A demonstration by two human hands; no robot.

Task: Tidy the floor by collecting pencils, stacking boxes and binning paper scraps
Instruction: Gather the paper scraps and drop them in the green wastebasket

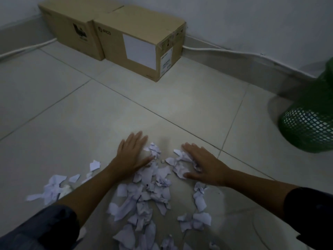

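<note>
Starting at my left, a small cluster of paper scraps (52,188) lies apart from the main pile, outside my left forearm, and I judge it the likeliest bit to be forgotten if I only rake what sits between my hands. My left hand (132,152) lies flat on the floor (54,105) with straight fingers, holding nothing, its thumb side touching the top of the main pile (151,192). Behind, two cardboard boxes (115,38) stand side by side against the wall, not yet stacked; I see no pencils here. My right hand (201,165) is also spread and flat, resting on scraps at the pile's upper right, gripping none. The risk as I see it: pushing with flat palms may slide light, crumpled pieces out past the fingertips or under the wrists, spreading them instead of bunching them. Far right, the green mesh bin (308,123) stands well apart from the pile, so a loose double handful carried that way could shed bits across the tiles
</note>
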